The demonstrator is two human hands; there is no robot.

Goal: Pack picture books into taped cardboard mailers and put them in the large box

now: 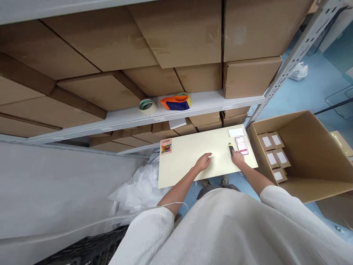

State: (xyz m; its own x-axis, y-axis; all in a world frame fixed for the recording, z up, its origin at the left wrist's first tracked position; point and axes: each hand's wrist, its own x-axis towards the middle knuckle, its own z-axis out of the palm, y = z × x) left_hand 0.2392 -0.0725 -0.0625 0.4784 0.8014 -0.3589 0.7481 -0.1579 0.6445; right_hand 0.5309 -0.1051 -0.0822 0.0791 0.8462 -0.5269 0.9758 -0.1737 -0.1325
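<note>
My left hand point(203, 162) is over the middle of a pale yellow tabletop point(184, 162), its index finger stretched out and nothing in it. At the right part of the table, the fingers of my right hand point(237, 158) are at the lower end of a black cutter point(231, 149) with a yellow tip. Just beyond that hand lies a phone point(242, 145) with a lit screen, partly blurred. White paper labels point(235, 132) are at the table's back right. A small pink packet with a colourful picture point(166, 146) lies at the back left corner.
A large open carton point(311, 147) with several small labelled boxes point(281, 157) stands right of the table. Behind it, a metal shelf point(204, 105) holds brown cartons, a tape roll point(147, 106) and an orange tape dispenser point(175, 102). White packing material point(140, 186) is at the left.
</note>
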